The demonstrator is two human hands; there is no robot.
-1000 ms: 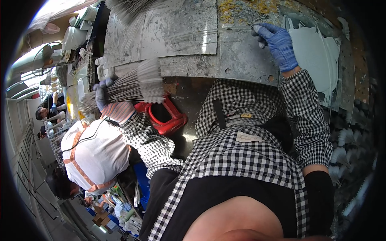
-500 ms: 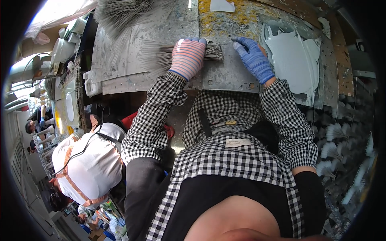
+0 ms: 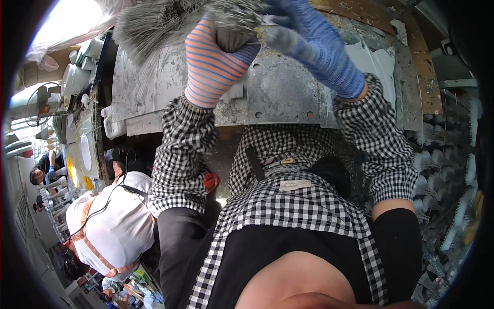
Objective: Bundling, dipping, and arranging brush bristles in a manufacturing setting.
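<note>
My left hand (image 3: 208, 64), in an orange and blue striped glove, is closed round a bundle of thin grey wires (image 3: 234, 23). It holds the bundle up over the metal-topped table (image 3: 285, 85), with the wire ends fanning out above the fist. Close beside it on the right is my right hand (image 3: 319, 49) in a blue glove. Its thumb and fingers are spread, with nothing between them that I can see. Whether its fingertips touch the wires is unclear, as they are blurred. A larger heap of similar grey wires (image 3: 141, 33) lies at the table's far left.
White paste (image 3: 378, 67) is spread on a sheet at the table's right. A white plastic jug (image 3: 114, 123) stands by the left edge. Pale brush-like tufts (image 3: 432, 175) fill the lower right. Another person in a white top (image 3: 116, 221) is close on my left.
My left hand has lifted the wire bundle off the table and turned its ends upward. My right hand has risen and moved left toward the bundle.
</note>
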